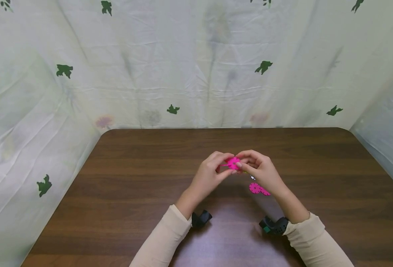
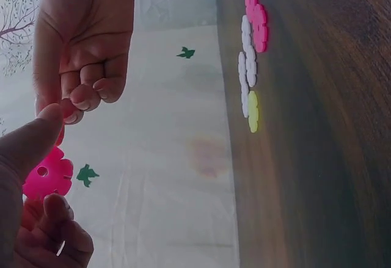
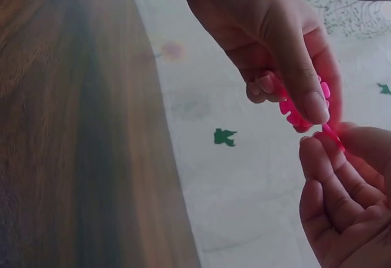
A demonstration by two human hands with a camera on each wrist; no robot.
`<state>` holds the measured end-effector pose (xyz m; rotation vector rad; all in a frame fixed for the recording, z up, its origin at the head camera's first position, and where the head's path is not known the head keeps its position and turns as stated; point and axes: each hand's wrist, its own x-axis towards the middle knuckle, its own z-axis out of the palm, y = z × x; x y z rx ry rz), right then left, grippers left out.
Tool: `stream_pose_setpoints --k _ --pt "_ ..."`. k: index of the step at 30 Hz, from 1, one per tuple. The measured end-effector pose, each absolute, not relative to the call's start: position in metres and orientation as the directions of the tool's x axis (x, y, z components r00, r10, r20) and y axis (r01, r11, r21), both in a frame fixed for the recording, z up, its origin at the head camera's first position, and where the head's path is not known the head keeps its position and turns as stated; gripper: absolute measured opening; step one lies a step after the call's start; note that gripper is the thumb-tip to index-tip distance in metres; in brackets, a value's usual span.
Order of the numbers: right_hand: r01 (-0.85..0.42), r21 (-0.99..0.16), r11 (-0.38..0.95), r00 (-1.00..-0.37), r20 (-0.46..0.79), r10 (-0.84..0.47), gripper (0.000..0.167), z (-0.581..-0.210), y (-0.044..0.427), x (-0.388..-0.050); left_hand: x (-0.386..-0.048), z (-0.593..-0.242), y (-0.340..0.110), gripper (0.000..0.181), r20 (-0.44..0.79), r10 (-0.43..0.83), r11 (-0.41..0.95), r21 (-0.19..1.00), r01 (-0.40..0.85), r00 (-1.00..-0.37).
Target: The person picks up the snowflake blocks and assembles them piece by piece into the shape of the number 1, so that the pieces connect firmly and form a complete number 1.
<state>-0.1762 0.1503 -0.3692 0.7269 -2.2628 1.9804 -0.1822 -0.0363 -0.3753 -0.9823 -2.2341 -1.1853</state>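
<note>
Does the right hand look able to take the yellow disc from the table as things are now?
Probably not immediately: the right hand pinches a pink disc. Once free, it could likely reach, as nothing visible covers the yellow disc.

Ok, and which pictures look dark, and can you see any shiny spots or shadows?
Head view: brightest, with a pale shine low on the table and a soft shadow beside the right wrist camera; left wrist view: dimmer, the right hand shaded against paler cloth; right wrist view: also dim, the table darkest toward the left.
</note>
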Motion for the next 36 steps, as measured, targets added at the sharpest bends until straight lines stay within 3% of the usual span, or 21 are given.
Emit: stream_pose_setpoints --k 8,19,27,36 --pt "-0.468 -0.835 0.289 -0.873 0.386 -0.299 0.025 -0.341 0.151 -0.157 -0.183 -0.375 -0.038 0.036 0.649 0.377 0.397 0.530 0.749 -0.660" --pt "-0.556 -0.647 0.521 -0.831 0.431 -0.352 0.046 -0.370 0.194 -0.155 -0.184 -0.373 -0.040 0.036 0.658 0.361 0.440 0.504 0.743 -0.661" --pt "-0.566 -0.566 0.599 -0.824 0.410 -0.391 0.049 -0.396 0.222 -0.148 -0.184 -0.373 -0.041 0.036 0.659 0.356 0.457 0.496 0.738 -0.663" --pt "-0.515 -0.586 0.625 -0.857 0.329 -0.398 0.045 -0.426 0.233 -0.149 -0.184 -0.373 -0.043 0.037 0.653 0.358 0.468 0.493 0.733 -0.668"
